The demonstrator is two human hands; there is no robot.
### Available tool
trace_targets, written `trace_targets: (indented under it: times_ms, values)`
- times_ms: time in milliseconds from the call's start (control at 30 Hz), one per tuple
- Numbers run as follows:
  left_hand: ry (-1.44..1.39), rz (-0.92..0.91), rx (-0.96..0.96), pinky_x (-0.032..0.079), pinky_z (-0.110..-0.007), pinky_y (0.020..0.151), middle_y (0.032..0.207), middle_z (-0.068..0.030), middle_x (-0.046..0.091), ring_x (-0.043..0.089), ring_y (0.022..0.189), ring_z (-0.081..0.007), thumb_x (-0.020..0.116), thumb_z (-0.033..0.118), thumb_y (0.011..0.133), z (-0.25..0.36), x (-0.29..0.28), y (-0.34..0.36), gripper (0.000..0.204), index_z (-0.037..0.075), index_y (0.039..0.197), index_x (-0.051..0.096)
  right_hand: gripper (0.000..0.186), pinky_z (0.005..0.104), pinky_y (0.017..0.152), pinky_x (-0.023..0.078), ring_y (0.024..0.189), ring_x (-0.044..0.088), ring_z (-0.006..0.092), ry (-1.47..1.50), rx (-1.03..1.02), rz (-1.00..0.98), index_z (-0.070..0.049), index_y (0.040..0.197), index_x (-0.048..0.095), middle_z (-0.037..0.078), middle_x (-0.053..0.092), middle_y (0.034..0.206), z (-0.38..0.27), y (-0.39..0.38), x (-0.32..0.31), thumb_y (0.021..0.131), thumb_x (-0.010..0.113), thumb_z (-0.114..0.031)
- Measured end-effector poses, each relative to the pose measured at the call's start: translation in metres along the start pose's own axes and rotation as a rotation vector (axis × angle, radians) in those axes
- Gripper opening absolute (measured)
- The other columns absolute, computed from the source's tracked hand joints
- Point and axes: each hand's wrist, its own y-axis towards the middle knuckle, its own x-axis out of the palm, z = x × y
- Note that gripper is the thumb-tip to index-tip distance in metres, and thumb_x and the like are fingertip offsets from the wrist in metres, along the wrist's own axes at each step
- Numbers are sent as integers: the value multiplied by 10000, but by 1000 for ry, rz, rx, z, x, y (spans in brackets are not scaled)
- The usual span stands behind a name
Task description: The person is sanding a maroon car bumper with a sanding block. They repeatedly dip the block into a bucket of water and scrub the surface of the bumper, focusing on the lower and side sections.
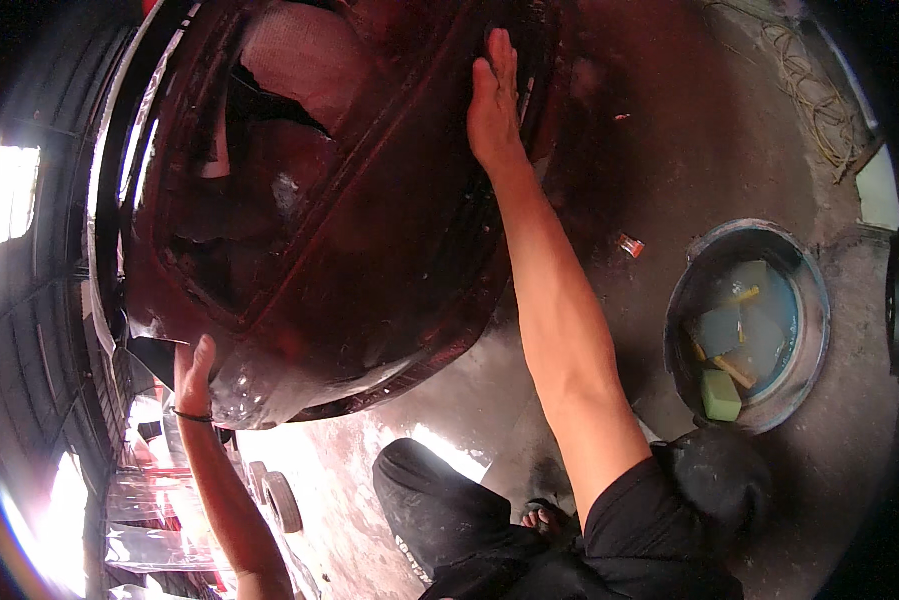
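Observation:
A large dark red, scuffed car body panel [410, 220] fills the upper left, with dark openings and a raised diagonal rib. My right arm reaches far up along it. My right hand [497, 105] lies with fingers stretched at the panel's right edge. Low on the left side, my left hand [196, 378], a dark band at its wrist, is raised edge-on at the panel's lower corner. Its visible fingers look straight. Beside them is a dark flat piece [156, 357]; whether the hand touches it is unclear.
A round dark tub [818, 345] with cloudy water stands on the right, holding a green sponge block [721, 395] and yellowish strips. A small orange wrapper [631, 245] lies on the floor. Tangled cord [815, 110] lies far right. Tyres [282, 502] stand lower left.

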Motion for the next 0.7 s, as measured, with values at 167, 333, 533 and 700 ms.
trace_targets:
  times_ms: [167,333,533,700]
  values:
    - [27,33,-79,361,-357,1213,1541,-88,572,520,1383,-202,693,451,1082,-11,-16,-13,790,-40,1648,441,694,678,1343,10,1730,9,379,59,30,-7,-109,1797,143,139,61,1880,-27,-106,25,1211,275,-457]
    - [22,25,65,327,-361,1251,1573,-75,555,496,1435,-198,701,447,1092,-9,-13,-9,770,-12,1656,446,720,676,1336,-5,1728,-21,396,-28,96,-81,-108,1802,69,179,23,1875,-53,-168,31,1208,295,-447]
    - [-103,70,3,316,-369,1264,1590,-70,555,497,1459,-210,715,435,1090,-10,-9,-6,749,3,1648,462,722,778,1302,-6,1718,61,423,-99,189,-37,-129,1795,139,134,97,1876,-6,6,-9,1205,217,-539]
    - [35,53,-28,335,-364,1258,1607,-113,549,483,1478,-221,746,467,1064,3,3,-12,830,-22,1663,444,721,760,1285,-103,1709,-23,475,-130,189,-21,-145,1805,85,123,43,1883,-31,-123,22,1202,198,-524]
